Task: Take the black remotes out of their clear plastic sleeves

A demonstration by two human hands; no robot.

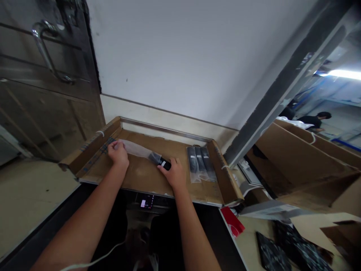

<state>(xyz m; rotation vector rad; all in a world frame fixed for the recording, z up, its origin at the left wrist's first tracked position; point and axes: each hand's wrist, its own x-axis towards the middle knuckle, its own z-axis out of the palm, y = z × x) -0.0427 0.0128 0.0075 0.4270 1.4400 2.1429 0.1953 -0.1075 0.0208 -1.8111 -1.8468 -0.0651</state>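
A long translucent plastic sleeve stretches between my hands above the cardboard-lined tray. My left hand is closed on its far left end. At the other end, my right hand grips a black cylindrical item with a small white label. This item lies partly inside the sleeve's right end; its exact kind cannot be made out. To the right of my right hand, several similar black items in clear sleeves lie side by side on the cardboard.
Raised cardboard walls edge the tray. A white wall stands behind it, with a metal door at the left. On the right are a large cardboard box, a red object and black bags. A person is in the background.
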